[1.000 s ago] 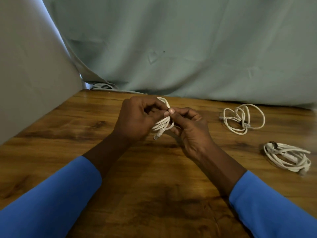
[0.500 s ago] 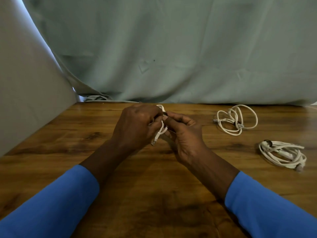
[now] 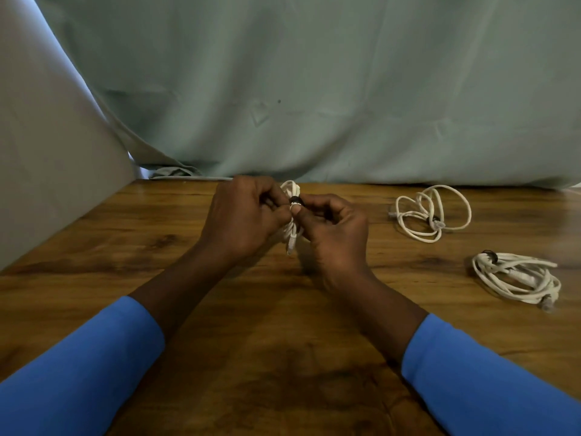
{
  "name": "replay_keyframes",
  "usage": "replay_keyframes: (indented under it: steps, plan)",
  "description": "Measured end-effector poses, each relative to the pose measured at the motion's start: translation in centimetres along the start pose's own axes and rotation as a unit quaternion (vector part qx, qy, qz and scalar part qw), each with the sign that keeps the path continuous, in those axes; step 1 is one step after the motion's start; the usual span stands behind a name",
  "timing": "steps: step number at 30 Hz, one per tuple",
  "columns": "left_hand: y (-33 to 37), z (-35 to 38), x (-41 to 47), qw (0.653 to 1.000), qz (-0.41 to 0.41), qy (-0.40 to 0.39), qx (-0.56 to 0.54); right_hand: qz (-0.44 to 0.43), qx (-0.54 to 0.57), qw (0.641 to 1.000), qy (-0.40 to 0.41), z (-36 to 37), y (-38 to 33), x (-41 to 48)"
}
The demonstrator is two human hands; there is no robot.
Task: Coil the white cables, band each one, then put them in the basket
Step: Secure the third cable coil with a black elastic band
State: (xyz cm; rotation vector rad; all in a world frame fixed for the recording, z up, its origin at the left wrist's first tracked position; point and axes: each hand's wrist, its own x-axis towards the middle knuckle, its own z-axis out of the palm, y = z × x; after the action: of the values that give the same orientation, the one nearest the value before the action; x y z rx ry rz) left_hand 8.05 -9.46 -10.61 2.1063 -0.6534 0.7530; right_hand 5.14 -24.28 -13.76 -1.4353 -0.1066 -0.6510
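Cable [image 3: 291, 236], white and coiled (black band [image 3: 295, 201] round its upper end), sits pinched between left hand [image 3: 242, 221] and right hand [image 3: 333, 234], both curled on it, above the wooden table [image 3: 283, 341].

- Wooden table [image 3: 283, 357], brown with dark grain, glossy toward the far edge.
- Pale green cloth backdrop [image 3: 314, 89], creased, hanging behind the table.
- Off-white panel [image 3: 47, 152] slanting along the left side.
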Motion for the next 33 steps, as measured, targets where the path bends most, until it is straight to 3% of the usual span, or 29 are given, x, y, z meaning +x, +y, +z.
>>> replay_keyframes:
  steps: [3, 9, 15, 22, 29, 33]
  plan:
    - [-0.7, -0.3, 0.4, 0.992, -0.066, -0.033, -0.1, -0.025, -0.016, 1.0, -0.008, -0.1, -0.2, -0.1]
    - [-0.8, -1.0, 0.5, 0.966, -0.146, -0.075, -0.2, -0.073, -0.066, 0.995, -0.034, 0.0, -0.3, -0.3]
    - [-0.6, -1.4, 0.7, 0.969, -0.144, -0.094, -0.18, -0.108, -0.113, 0.987, -0.031, 0.0, -0.3, -0.5]
    - [-1.0, -0.9, 0.0, 0.945, -0.202, -0.063, -0.248, -0.132, -0.148, 0.979, -0.055, 0.1, -0.7, -0.6]
    - [-0.8, -0.7, -0.6, 0.932, -0.176, -0.053, -0.312, -0.097, -0.088, 0.989, -0.069, -0.5, -0.8, -0.3]
    - [-0.9, -1.0, -0.6, 0.904, -0.219, -0.068, -0.361, -0.076, -0.068, 0.992, -0.077, -0.7, -0.8, -0.2]
